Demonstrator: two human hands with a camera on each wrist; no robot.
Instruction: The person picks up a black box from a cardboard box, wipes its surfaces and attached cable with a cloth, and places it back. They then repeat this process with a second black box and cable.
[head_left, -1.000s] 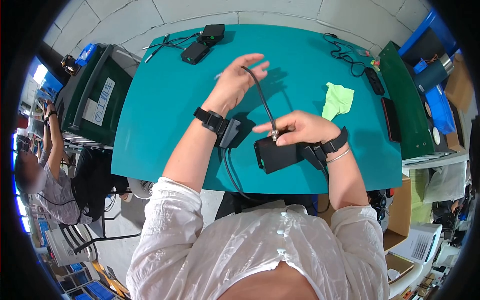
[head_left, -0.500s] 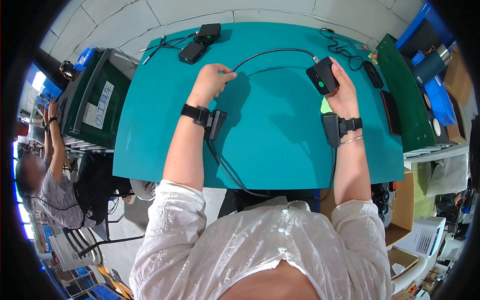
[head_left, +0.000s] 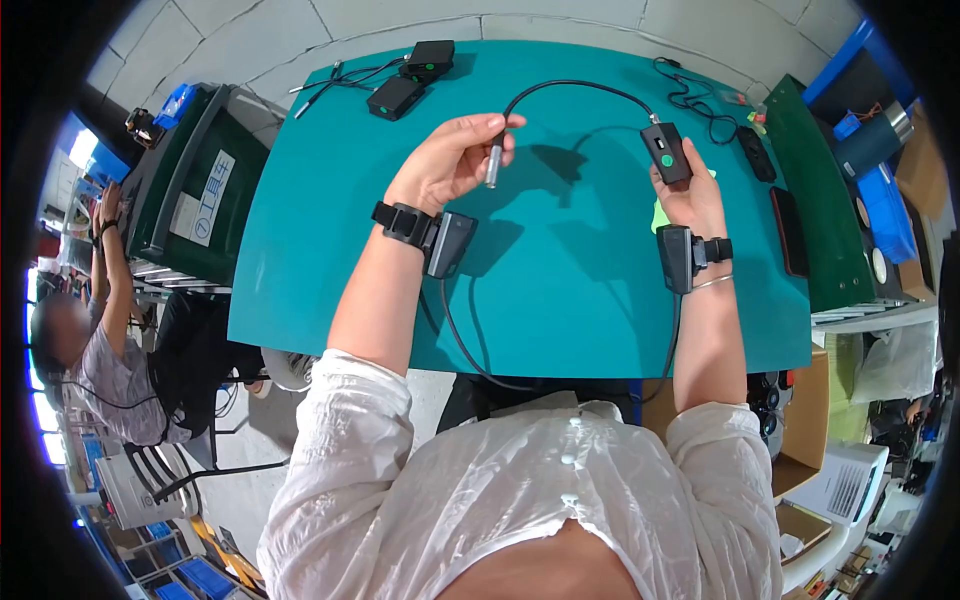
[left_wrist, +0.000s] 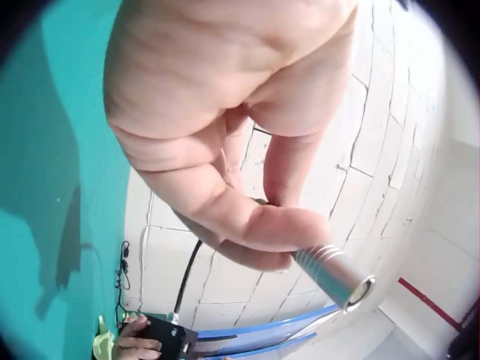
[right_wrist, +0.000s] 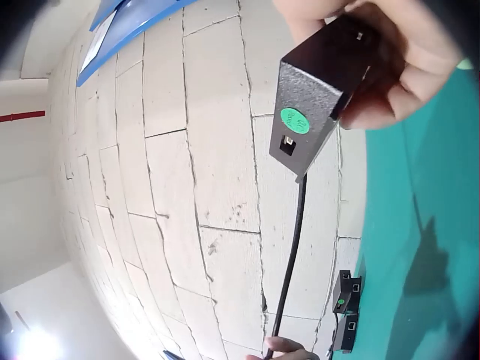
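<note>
My right hand (head_left: 697,200) holds a small black box (head_left: 663,148) up over the table; its end face bears a round green sticker (right_wrist: 294,121) and a small square socket. From the box's far end a black cable (head_left: 575,83) arches across to my left hand (head_left: 445,165). There the thumb and fingers pinch the cable close to its silver metal cylindrical end (left_wrist: 337,279), which points down in the head view. In the left wrist view, the box and the fingers around it show small at the bottom. A light green cloth (head_left: 660,218) lies partly hidden behind my right wrist.
Two more black boxes (head_left: 396,97) with cables lie at the back left of the green table (head_left: 330,270). A black cord (head_left: 690,95), a power strip (head_left: 756,153) and a phone (head_left: 789,232) lie along the right edge. Another person (head_left: 110,370) sits at the far left.
The black box has been raised from the table's front middle to the right, its cable stretched into an arch. My left hand now pinches near the metal end, which has come into view.
</note>
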